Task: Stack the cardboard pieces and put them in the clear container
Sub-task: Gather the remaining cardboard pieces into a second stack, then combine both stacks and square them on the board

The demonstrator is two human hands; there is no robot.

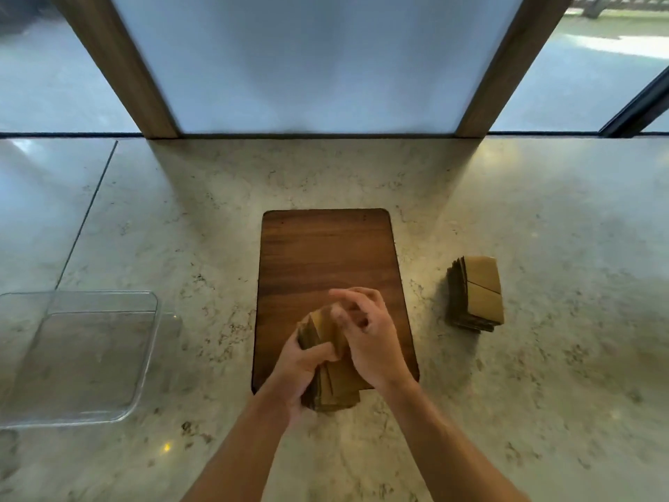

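While left hand grips cardboard stack

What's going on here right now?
A person is squaring up a stack of cardboard pieces over the wooden board. The left hand grips the stack; the right hand is at its top. A second cardboard stack waits to the right. The clear container holds nothing.

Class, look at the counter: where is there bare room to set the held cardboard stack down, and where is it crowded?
Bare: the far half of the wooden board; the counter between board and clear container; the strip between board and second cardboard stack. Crowded: the board's near end, where left hand and right hand work the held stack.
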